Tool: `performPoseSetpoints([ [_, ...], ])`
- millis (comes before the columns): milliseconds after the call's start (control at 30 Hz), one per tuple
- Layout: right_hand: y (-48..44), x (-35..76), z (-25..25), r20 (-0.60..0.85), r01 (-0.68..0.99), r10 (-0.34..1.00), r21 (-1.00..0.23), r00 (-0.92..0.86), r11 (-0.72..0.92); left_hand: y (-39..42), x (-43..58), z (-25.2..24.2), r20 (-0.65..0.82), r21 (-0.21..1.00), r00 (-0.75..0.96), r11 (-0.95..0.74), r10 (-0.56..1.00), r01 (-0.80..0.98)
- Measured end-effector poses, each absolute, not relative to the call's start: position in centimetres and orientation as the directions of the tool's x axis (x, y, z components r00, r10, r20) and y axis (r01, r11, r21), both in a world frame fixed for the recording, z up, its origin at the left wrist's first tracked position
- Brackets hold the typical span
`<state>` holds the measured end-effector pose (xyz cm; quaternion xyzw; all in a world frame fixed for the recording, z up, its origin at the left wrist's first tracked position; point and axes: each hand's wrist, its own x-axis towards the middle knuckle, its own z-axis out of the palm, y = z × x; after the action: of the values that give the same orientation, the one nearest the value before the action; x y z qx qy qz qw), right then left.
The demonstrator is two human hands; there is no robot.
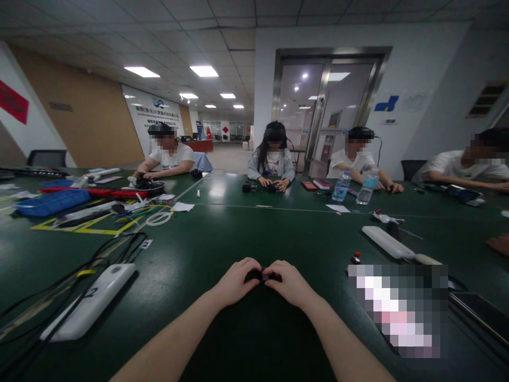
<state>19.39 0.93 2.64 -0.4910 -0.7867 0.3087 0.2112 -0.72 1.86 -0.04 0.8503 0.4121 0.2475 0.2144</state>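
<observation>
At 6 o'clock on the tabletop (222,233), the left hand (235,281) and right hand (292,284) both pinch a black part (262,275) (mostly hidden); seemingly mid-work, how near done I cannot tell.

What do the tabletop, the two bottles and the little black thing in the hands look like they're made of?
Tabletop: dark green, smooth and semi-glossy, as the ceiling lights reflect in it; perhaps laminate or a mat.
Bottles: clear plastic by their see-through walls.
Small black part, pinched between left hand and right hand: possibly plastic, but mostly hidden.
</observation>
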Motion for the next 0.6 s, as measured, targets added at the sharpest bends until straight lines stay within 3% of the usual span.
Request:
performPoseSetpoints([
  [300,1.56,19.61,1.99,-0.093,0.682,0.927,-0.704,-0.364,0.197,1.52,-0.86,0.28,0.199,0.545,0.561,-0.566,0.803,0.618],
  [600,1.37,19.6,1.9,-0.053,0.615,0.924,-0.761,-0.378,0.208,1.64,-0.95,0.16,0.176,0.509,0.571,-0.571,0.802,0.644],
])
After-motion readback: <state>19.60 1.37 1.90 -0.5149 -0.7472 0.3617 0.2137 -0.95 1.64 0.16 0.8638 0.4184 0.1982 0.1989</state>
